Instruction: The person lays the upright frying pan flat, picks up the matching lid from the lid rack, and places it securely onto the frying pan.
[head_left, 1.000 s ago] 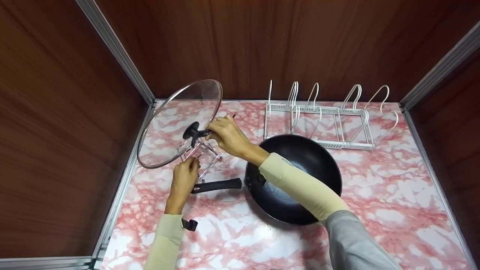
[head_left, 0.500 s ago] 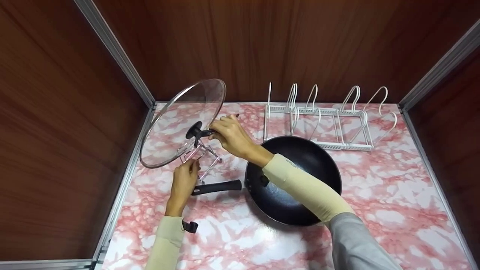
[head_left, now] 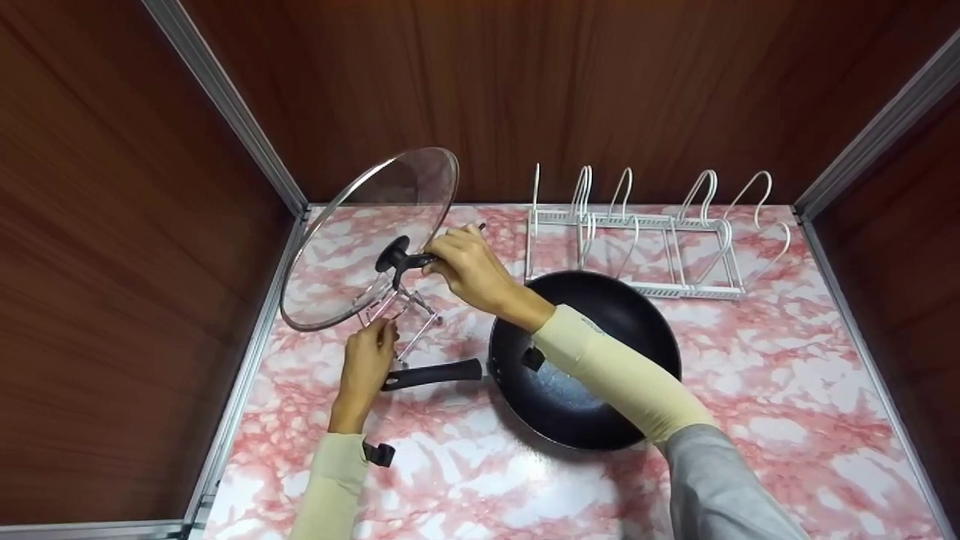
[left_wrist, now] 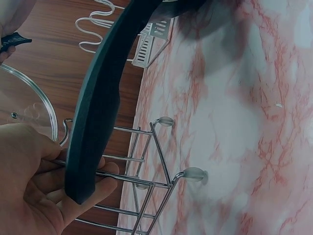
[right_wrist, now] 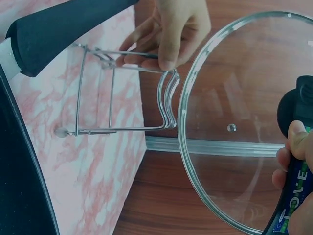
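A round glass lid (head_left: 337, 225) with a metal rim is held tilted, nearly on edge, at the back left. My right hand (head_left: 472, 270) grips the black handle (right_wrist: 293, 196) at its centre, which carries coloured lettering. Below the lid stands a small chrome wire rack (head_left: 420, 337) on stubby feet. My left hand (head_left: 367, 360) pinches its near wire, the thumb on top in the right wrist view. There, the lid's rim is close beside the rack's curved wires. The black pan handle (left_wrist: 100, 98) passes in front of my left hand in the left wrist view.
The black frying pan (head_left: 577, 420) lies right of centre, partly under my right forearm. Behind it stands a white wire rack (head_left: 555, 216) with several curved dividers. Brown wood-look panels (head_left: 495, 90) close off the back and both sides of the pink marbled table (head_left: 787, 390).
My right hand and the lid have moved slightly right and up in the head view. The left hand stays on the wire rack.
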`<action>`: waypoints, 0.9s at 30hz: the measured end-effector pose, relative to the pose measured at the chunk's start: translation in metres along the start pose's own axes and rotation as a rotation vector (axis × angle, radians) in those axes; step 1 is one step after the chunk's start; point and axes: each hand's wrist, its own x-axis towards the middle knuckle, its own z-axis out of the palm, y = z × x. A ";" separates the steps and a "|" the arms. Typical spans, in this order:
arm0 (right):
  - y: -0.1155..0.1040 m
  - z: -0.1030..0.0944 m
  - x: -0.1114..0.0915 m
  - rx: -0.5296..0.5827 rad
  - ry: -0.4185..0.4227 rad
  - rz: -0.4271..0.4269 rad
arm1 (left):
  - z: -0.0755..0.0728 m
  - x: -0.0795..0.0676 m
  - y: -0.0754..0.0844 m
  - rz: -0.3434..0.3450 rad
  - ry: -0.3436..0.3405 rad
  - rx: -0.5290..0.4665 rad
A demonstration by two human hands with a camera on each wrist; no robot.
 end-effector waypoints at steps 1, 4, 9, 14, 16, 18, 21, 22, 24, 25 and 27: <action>0.000 -0.001 0.000 0.001 0.002 0.000 | 0.000 0.000 0.000 -0.003 -0.003 -0.001; 0.001 -0.004 -0.001 0.003 0.010 0.002 | 0.000 -0.001 0.001 -0.024 -0.016 -0.009; 0.004 -0.010 -0.002 -0.006 0.017 0.009 | 0.000 -0.001 0.002 -0.061 -0.032 -0.008; 0.005 -0.013 -0.003 -0.005 0.025 0.027 | -0.001 0.000 0.003 -0.072 -0.032 0.005; 0.006 -0.014 -0.003 -0.003 0.026 0.035 | -0.001 0.000 0.003 -0.074 -0.033 0.005; 0.007 -0.016 -0.004 -0.009 0.026 0.041 | -0.001 0.000 0.003 -0.074 -0.037 0.004; 0.008 -0.018 -0.006 -0.017 0.024 0.052 | -0.002 0.000 0.004 -0.071 -0.043 0.004; 0.008 -0.019 -0.006 -0.020 0.022 0.055 | -0.001 0.000 0.004 -0.069 -0.044 0.006; 0.009 -0.021 -0.007 -0.024 0.016 0.064 | -0.001 0.000 0.004 -0.064 -0.043 0.014; 0.009 -0.022 -0.007 -0.026 0.013 0.069 | -0.001 0.001 0.004 -0.061 -0.042 0.016; 0.010 -0.024 -0.007 -0.028 0.009 0.078 | -0.001 0.001 0.003 -0.055 -0.039 0.022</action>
